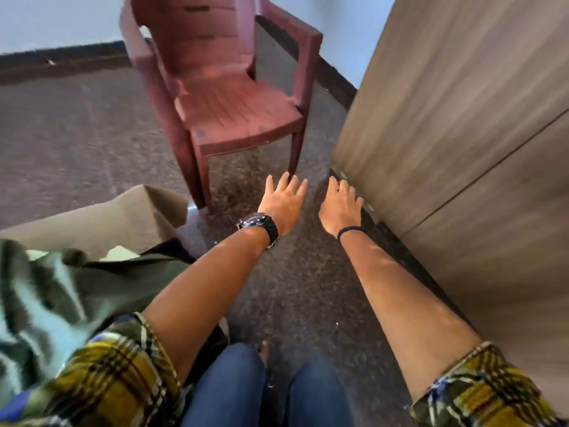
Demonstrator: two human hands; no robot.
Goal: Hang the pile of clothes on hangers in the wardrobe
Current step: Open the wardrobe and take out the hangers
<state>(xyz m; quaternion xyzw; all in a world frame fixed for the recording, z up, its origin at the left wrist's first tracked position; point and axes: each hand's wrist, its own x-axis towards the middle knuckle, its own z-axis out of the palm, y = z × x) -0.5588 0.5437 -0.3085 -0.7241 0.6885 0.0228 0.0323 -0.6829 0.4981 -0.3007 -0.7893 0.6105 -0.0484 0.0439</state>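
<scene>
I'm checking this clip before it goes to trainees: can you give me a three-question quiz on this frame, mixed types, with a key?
1. True or false: the left hand holds a hanger.
2. The chair stands: A) on the bed, B) on the floor ahead of the hands, C) inside the wardrobe.
3. Fill in: the clothes lie to the person's ____ side.

Key:
1. False. Both the left and the right hand are open, fingers spread, holding nothing.
2. B. It stands left of the wardrobe, whose doors look closed.
3. Left, opposite the wardrobe.
</scene>
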